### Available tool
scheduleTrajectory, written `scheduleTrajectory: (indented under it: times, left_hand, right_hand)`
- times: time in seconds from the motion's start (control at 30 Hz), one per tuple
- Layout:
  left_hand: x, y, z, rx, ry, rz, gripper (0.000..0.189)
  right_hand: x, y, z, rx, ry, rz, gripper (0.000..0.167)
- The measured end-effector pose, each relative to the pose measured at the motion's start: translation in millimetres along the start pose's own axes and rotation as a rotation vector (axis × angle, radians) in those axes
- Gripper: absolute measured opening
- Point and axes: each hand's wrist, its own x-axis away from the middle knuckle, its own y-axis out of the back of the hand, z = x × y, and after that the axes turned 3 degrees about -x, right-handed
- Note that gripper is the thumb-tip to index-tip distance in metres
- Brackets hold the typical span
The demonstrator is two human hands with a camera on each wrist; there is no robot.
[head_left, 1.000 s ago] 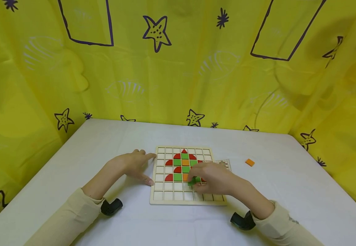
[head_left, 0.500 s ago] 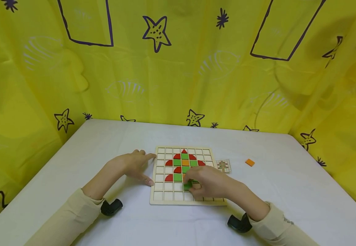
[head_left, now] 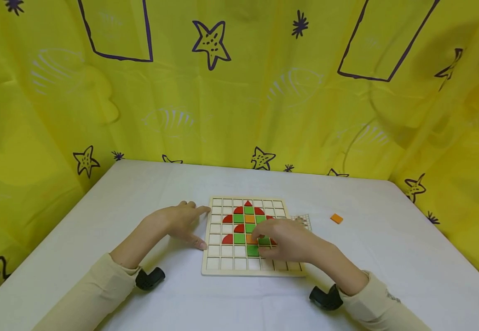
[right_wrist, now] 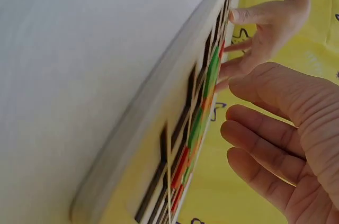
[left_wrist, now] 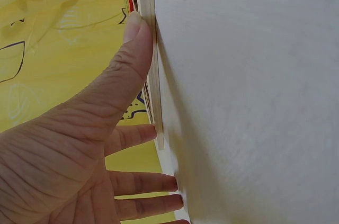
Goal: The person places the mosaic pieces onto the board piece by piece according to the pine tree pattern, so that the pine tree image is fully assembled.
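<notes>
A wooden grid board point(head_left: 232, 273) lies on the white table, with red, green and orange tiles set in a tree-like pattern. My left hand point(head_left: 177, 223) has its thumb and index fingertip against the board's left edge; the left wrist view shows the thumb point(left_wrist: 124, 75) along the rim and the fingers straight. Over the board's right half hovers my right hand point(head_left: 291, 239), fingers loosely bent and nothing between them, as the right wrist view also shows. A green square tile point(head_left: 252, 251) sits in a cell just left of its thumb. That hand covers several cells.
A small pattern card point(head_left: 304, 221) lies at the board's right edge, partly behind the right hand. Farther right on the table is a loose orange tile point(head_left: 336, 219). A yellow curtain point(head_left: 231, 115) with drawn stars hangs behind the table's back edge.
The right hand brought the green tile down into a cell below the orange one, let it go and drew back slightly up and right. The left hand stays put.
</notes>
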Motion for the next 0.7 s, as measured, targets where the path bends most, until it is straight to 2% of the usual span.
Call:
scheduleTrajectory:
  times: [0.2, 0.4, 0.6, 0.7]
  left_hand:
    - [0.8, 0.5, -0.6, -0.001, 0.009, 0.001, 0.103]
    - [2.4, 0.6, -1.8, -0.001, 0.012, 0.003, 0.103]
    - [2.6, 0.4, -2.3, 0.003, 0.013, 0.003, 0.103]
    - [2.3, 0.9, -2.2, 0.004, 0.017, 0.004, 0.103]
  right_hand:
    - [8.2, 13, -8, 0.03, 0.009, -0.071, 0.022]
    - [15.7, 27, -16, -0.005, -0.012, -0.149, 0.025]
    - [25.3, 30, -24, -0.03, -0.068, -0.253, 0.029]
    - [30.4, 29, -30, -0.061, -0.061, -0.306, 0.035]
